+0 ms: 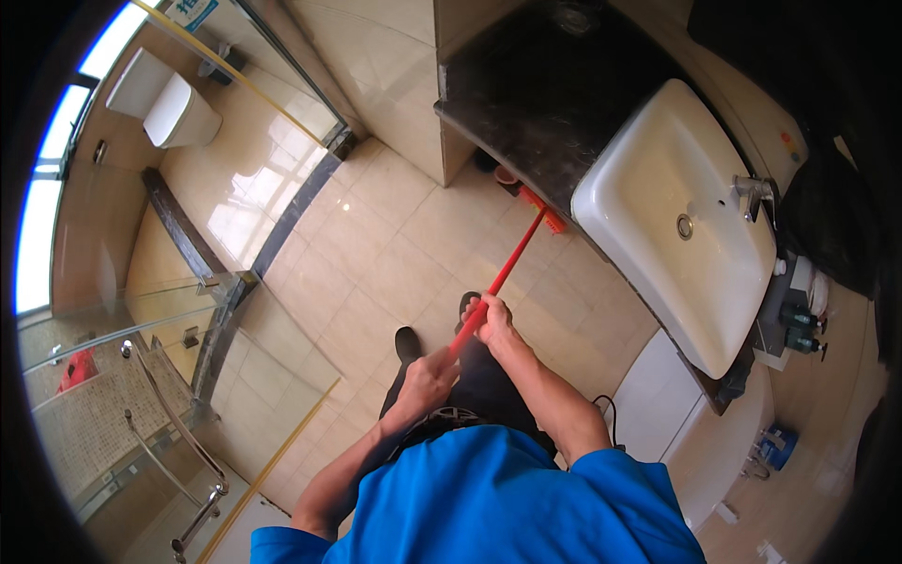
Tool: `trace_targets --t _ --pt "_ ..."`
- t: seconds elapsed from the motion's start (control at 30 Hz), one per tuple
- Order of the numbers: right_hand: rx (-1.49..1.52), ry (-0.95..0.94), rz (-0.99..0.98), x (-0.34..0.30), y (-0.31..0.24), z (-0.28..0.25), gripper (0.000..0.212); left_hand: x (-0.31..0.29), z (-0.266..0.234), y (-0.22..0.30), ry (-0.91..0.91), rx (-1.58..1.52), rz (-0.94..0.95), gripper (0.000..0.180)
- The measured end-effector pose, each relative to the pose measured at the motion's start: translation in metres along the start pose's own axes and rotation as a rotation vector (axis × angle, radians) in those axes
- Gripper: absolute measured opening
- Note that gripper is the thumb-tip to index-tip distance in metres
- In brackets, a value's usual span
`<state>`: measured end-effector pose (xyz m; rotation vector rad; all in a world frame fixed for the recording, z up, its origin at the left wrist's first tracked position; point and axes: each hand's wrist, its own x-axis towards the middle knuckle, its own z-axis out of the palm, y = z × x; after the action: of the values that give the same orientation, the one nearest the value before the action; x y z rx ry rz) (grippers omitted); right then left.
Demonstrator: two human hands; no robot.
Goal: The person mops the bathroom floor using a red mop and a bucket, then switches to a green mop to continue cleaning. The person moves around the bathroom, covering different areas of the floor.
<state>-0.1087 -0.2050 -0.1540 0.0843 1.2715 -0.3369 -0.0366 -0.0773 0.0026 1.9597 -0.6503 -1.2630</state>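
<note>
The red broom (pixel 514 257) slants toward one o'clock from the hands, its broom head (pixel 554 222) low by the edge of the dark counter (pixel 517 108). The person's right hand (pixel 490 321) has its fingers curled closed round the broom; the left hand (pixel 427 381), partly blurred, wraps its near end. The step looks like sweeping beside the counter; the next move seems to call for low strokes, the white basin (pixel 648 188) lying at two o'clock

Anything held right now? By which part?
Red pole, held by its upper part: left grip higher, right grip farther down.
</note>
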Motion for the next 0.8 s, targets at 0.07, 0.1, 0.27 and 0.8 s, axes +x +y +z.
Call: trace_targets --t 0.07,0.1,0.27,0.8 --pt "-0.068 -0.006 -0.005 -0.001 -0.007 0.0 0.02 0.013 0.012 -0.014 -0.079 -0.33 -0.125 0.026" --pt "-0.088 0.002 -0.01 0.0 -0.012 -0.001 0.02 0.022 0.017 -0.006 -0.106 -0.483 -0.228 0.027" --pt "-0.165 0.041 -0.037 -0.007 -0.026 0.005 0.022 0.056 0.024 -0.002 -0.242 -0.767 -0.444 0.031" --pt "-0.272 -0.163 0.188 -0.044 0.109 -0.001 0.014 -0.046 -0.057 -0.06 -0.188 -0.863 -0.581 0.024"
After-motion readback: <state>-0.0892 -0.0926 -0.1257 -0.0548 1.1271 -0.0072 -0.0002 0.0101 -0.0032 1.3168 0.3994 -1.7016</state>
